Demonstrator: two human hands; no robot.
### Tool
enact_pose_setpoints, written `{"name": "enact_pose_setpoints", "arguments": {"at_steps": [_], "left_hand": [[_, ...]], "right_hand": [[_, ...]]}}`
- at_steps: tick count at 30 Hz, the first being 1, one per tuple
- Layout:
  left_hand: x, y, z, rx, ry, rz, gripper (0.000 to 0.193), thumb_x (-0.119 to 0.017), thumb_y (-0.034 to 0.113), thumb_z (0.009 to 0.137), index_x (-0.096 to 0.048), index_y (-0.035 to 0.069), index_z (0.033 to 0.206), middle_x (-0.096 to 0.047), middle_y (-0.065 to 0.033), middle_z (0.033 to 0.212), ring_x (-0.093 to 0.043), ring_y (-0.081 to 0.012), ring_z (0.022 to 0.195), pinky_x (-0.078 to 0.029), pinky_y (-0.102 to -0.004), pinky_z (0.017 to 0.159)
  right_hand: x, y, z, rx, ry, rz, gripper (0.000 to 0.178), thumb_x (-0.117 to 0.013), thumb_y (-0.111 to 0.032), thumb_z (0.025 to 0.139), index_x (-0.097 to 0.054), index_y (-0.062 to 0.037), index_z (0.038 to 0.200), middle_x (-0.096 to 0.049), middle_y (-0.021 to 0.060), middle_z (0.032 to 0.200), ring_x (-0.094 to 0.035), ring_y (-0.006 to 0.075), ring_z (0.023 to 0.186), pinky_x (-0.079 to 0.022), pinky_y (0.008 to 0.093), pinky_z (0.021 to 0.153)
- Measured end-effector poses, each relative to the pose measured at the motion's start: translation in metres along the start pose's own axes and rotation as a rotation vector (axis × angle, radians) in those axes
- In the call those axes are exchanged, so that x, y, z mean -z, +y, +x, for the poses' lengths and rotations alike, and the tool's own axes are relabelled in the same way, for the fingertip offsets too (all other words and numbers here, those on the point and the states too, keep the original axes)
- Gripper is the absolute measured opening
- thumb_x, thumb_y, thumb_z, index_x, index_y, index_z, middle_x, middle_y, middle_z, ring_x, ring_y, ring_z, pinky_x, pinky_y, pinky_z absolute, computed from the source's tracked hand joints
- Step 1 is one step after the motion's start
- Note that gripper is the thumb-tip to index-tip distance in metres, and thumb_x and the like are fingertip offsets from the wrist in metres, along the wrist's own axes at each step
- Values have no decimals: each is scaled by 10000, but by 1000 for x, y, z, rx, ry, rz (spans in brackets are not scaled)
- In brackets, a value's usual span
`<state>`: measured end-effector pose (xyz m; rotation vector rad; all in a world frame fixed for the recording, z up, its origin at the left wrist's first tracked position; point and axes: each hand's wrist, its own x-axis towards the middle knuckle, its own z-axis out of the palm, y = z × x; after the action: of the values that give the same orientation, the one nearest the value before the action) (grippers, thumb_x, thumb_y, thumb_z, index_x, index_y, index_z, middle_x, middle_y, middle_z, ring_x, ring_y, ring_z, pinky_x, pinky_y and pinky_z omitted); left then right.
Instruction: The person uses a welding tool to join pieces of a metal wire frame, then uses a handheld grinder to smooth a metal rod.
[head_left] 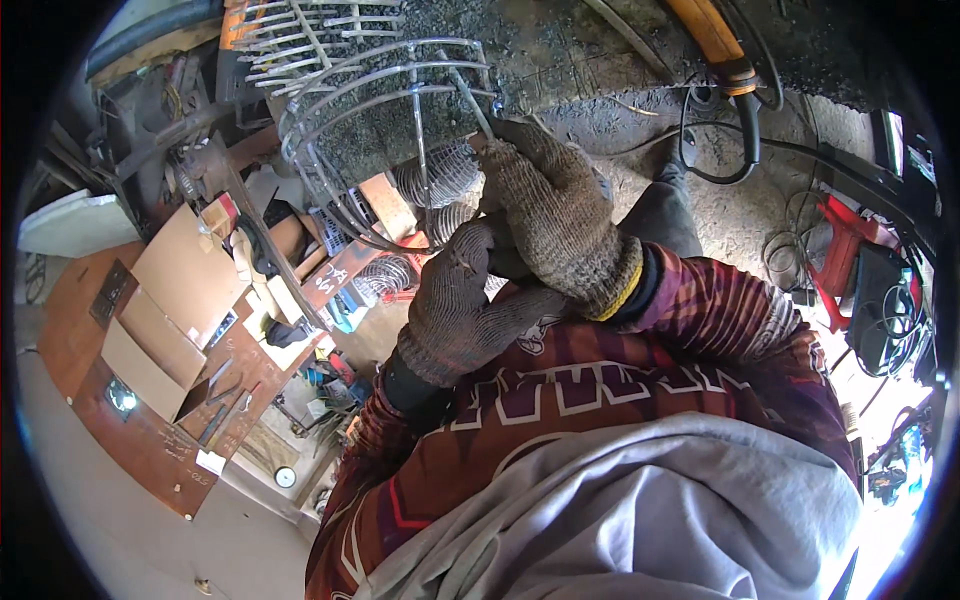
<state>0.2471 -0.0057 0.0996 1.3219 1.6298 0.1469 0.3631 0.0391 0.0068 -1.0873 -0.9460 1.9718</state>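
My right hand [560, 215], in a knitted work glove, is closed round a thin grey metal rod [466, 98]. The rod points up and away, its far end by the rings of a round wire cage [418, 125]. This cage has curved metal rings joined by cross wires. My left hand [450, 305], also gloved, is just below and left of the right one, its fingers curled in by the cage's near rim. It seems to grip that rim, though the fingers hide the contact. Both hands are close together in front of my chest.
Behind the cage is a dark, dirty work surface [560, 55] bearing a metal rack [310, 40] and an orange power tool [708, 35] with a black cord. Stacked wire rings [440, 178] sit below the cage. Cardboard [190, 270] covers a brown bench at left. Cables and a black box [880, 295] are at right.
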Motion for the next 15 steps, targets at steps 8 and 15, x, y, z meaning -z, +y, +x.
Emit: {"name": "enact_pose_setpoints", "arguments": {"at_steps": [8, 15], "left_hand": [[4, -14, -1, -44, -17, 3, 727, -892, 293, 800, -515, -46, 1321, -721, -163, 1137, -723, -251, 1041, -567, -377, 916], [9, -20, -1, -56, -33, 29, 721, -886, 301, 811, -514, -46, 1322, -717, -164, 1136, -720, -251, 1048, -566, -381, 917]], "right_hand": [[-7, 5, -2, 47, 50, 181, 290, -591, -269, 1060, -667, -61, 1247, -583, -6, 774, -540, 71, 707, -468, 258, 638], [-14, -1, -2, -32, 97, 216, 278, -575, -255, 1064, -671, -56, 1235, -574, -7, 766, -535, 75, 688, -469, 259, 622]]}}
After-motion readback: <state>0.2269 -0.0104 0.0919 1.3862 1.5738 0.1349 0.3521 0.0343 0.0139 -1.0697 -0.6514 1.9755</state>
